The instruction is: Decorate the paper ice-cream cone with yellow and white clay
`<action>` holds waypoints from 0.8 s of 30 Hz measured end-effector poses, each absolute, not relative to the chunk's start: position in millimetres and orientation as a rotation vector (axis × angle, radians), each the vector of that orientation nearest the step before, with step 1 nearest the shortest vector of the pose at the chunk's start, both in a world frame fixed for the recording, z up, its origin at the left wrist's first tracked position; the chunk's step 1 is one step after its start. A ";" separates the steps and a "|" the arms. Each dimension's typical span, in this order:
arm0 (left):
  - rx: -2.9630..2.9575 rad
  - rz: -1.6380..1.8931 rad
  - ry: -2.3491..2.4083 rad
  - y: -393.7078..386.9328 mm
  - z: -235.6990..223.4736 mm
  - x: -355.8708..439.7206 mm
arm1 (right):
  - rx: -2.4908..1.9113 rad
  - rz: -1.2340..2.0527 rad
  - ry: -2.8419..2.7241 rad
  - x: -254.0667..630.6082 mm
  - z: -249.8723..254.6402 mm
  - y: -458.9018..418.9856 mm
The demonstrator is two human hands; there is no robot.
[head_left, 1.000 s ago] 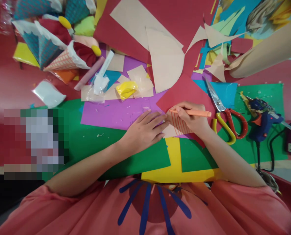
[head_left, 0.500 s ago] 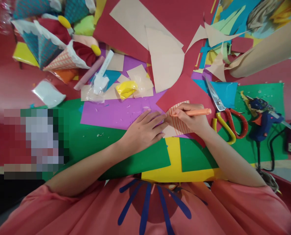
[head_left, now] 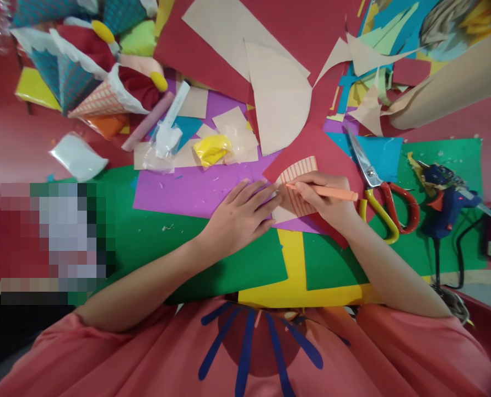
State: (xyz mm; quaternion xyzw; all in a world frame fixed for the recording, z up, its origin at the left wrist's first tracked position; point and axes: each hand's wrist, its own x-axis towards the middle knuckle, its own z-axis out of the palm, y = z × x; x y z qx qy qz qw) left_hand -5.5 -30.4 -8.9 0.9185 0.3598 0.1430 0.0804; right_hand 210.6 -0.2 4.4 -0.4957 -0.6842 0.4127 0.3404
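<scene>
My right hand (head_left: 330, 201) is closed around an orange marker (head_left: 336, 193), its tip down on a cream piece of paper (head_left: 297, 171). Orange stripes cover much of that piece, and its left part is plain. My left hand (head_left: 237, 220) lies flat with fingers apart, its fingertips on the left edge of the striped piece. Beneath the piece are a red sheet (head_left: 340, 149) and a purple sheet (head_left: 179, 190). Scissors (head_left: 383, 193) with one yellow and one red handle lie just right of my right hand.
A blue glue gun (head_left: 446, 207) with a cable lies at the right. Decorated cones (head_left: 115, 94) crowd the upper left. A yellow clay packet (head_left: 212, 150), a white packet (head_left: 79, 156) and cream cut-outs (head_left: 280, 99) lie beyond my hands. A cream roll (head_left: 456, 82) is at upper right.
The marker tip has shifted a little to the left on the striped piece, which now sits slightly higher and turned. My left hand has slid slightly left.
</scene>
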 end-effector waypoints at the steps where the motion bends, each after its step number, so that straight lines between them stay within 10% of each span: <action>1: 2.756 0.439 1.074 -30.2 -7.9 -5.2 | -1.287 1.078 -1.793 209.9 3.8 0.7; 24: 2.771 0.472 1.040 -29.8 -8.2 -7.5 | -1.324 1.207 -1.641 215.1 2.8 1.3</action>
